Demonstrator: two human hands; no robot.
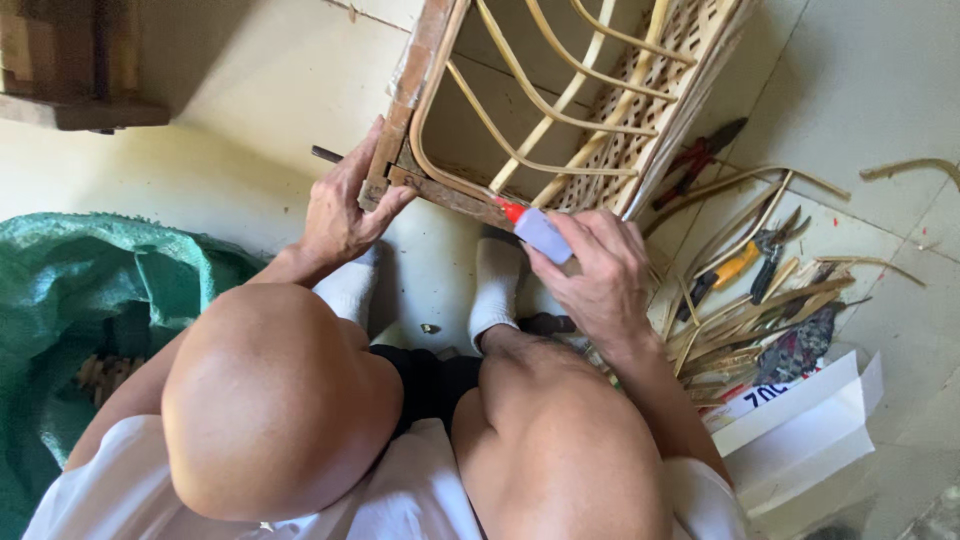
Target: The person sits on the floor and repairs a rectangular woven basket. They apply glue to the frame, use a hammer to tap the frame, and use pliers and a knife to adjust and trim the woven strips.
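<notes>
Clamped in the right hand (600, 275), glue bottle (538, 230) with red nozzle touching the rattan frame (440, 190) at its lower rail; left hand (345, 205) gripping the frame's corner; gluing apparently underway, strips (730, 330) beside it unused.

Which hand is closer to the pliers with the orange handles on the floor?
The right hand. It holds a glue bottle just left of the orange-handled pliers. The left hand grips the rattan frame's corner, on the far side.
</notes>
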